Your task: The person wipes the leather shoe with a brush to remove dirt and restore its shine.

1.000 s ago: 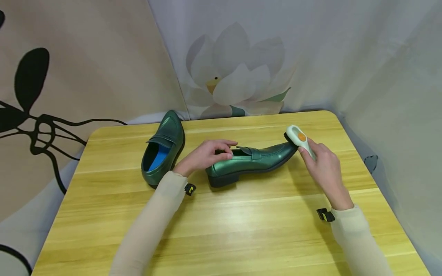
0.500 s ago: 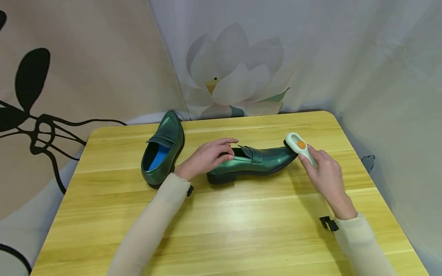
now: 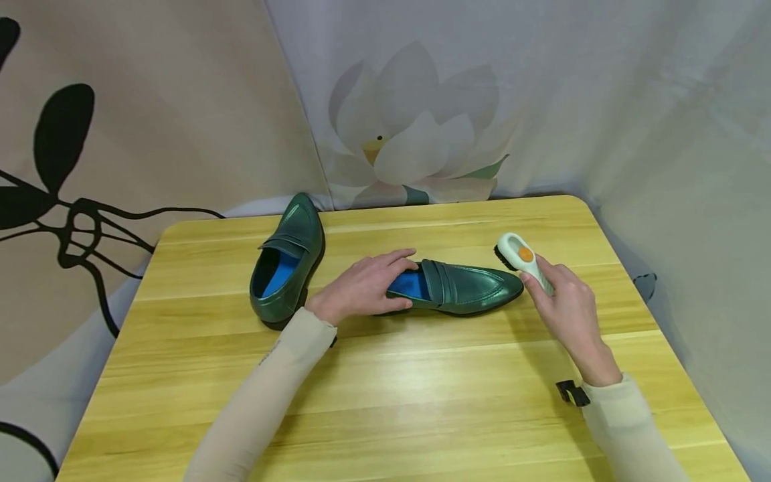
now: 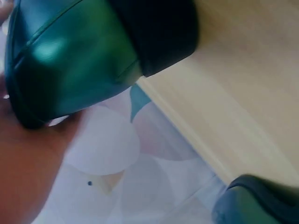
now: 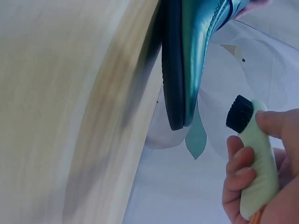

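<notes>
My left hand (image 3: 363, 286) grips a green loafer (image 3: 476, 288) by its heel end. The toe points right, and the blue insole shows partly beyond the fingers. In the left wrist view the loafer's heel (image 4: 161, 32) stands out above the table surface. My right hand (image 3: 566, 311) holds a pale shoe brush (image 3: 517, 251) with an orange spot and dark bristles, just beyond the loafer's toe. The right wrist view shows the bristles (image 5: 239, 114) apart from the toe (image 5: 187, 102). The second green loafer (image 3: 289, 261) stands at the left, near my left wrist.
The wooden table (image 3: 409, 402) has rounded far corners and stretches out in front of both forearms. Behind it hangs a pale curtain (image 3: 554, 87) with a printed flower. Black stem shapes (image 3: 90, 231) appear at the left.
The held loafer has rolled from its side view to show its upper and blue insole. My left hand has turned with it. The brush has dropped slightly and now stands off the toe.
</notes>
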`<act>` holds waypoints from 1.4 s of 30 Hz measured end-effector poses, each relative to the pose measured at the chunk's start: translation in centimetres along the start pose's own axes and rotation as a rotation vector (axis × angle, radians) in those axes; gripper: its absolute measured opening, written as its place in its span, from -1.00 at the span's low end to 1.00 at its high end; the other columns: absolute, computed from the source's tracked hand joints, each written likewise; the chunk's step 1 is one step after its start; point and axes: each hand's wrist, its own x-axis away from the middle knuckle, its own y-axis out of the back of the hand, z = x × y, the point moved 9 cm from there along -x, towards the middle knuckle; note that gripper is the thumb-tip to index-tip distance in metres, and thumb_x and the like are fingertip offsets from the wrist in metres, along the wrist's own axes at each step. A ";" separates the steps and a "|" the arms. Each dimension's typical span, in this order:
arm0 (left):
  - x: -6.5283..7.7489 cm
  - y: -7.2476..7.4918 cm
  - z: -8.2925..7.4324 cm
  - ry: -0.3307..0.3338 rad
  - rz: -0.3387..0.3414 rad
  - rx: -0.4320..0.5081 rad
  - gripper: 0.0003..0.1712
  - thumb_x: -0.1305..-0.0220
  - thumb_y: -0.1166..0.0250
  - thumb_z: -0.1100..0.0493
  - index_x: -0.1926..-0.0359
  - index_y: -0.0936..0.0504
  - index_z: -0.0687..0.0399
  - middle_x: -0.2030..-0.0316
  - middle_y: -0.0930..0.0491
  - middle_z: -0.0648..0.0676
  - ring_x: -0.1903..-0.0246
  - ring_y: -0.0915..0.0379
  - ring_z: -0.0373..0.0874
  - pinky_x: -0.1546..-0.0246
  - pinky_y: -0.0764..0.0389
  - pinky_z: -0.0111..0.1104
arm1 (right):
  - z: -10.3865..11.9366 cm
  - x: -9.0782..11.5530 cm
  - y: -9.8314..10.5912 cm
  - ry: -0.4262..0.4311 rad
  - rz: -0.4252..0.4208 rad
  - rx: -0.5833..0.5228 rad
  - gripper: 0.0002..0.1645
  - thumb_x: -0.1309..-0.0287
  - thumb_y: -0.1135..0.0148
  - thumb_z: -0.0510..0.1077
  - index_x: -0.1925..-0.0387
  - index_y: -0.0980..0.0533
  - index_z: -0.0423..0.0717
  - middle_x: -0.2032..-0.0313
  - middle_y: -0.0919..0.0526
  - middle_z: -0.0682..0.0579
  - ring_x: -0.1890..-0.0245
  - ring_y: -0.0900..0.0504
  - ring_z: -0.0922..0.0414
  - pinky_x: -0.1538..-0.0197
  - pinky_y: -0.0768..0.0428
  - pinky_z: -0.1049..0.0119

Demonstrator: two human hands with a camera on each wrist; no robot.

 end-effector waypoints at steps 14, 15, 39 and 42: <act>-0.1 0.2 2.5 0.274 -0.137 -0.225 -0.03 -0.10 -0.43 -0.48 -0.31 -0.58 0.09 -0.10 -0.68 0.12 0.08 -0.65 0.01 0.09 -0.71 -0.06 | 1.1 0.4 -1.6 0.020 0.040 -0.035 -0.46 -0.34 -0.38 -0.15 -0.25 -0.56 -0.35 0.29 -0.68 -0.27 0.50 -0.49 -0.03 0.48 -0.40 0.15; 0.0 0.4 2.8 0.289 -0.160 -0.230 -0.04 -0.10 -0.44 -0.47 -0.30 -0.59 0.10 -0.08 -0.69 0.12 0.10 -0.66 0.02 0.11 -0.71 -0.06 | 1.2 0.3 -1.8 0.020 0.041 -0.037 -0.46 -0.35 -0.38 -0.14 -0.25 -0.56 -0.34 0.30 -0.68 -0.26 0.51 -0.49 -0.03 0.48 -0.40 0.16; 0.0 0.8 4.2 0.295 -0.160 -0.122 -0.02 -0.04 -0.55 -0.38 -0.33 -0.56 0.11 -0.15 -0.66 0.12 0.04 -0.61 0.03 -0.03 -0.65 -0.08 | 9.4 -0.8 -8.9 0.116 0.232 -0.120 -0.40 -0.47 -0.26 0.02 -0.33 -0.51 -0.30 0.17 -0.68 -0.13 0.41 -0.51 0.06 0.41 -0.49 0.19; 0.1 0.8 4.1 0.298 -0.159 -0.123 -0.01 -0.03 -0.56 -0.38 -0.32 -0.56 0.12 -0.14 -0.66 0.12 0.04 -0.61 0.03 -0.03 -0.65 -0.08 | 10.0 -2.4 -9.8 0.097 0.261 -0.093 -0.39 -0.50 -0.21 0.05 -0.34 -0.50 -0.30 0.17 -0.68 -0.16 0.41 -0.53 0.02 0.41 -0.50 0.15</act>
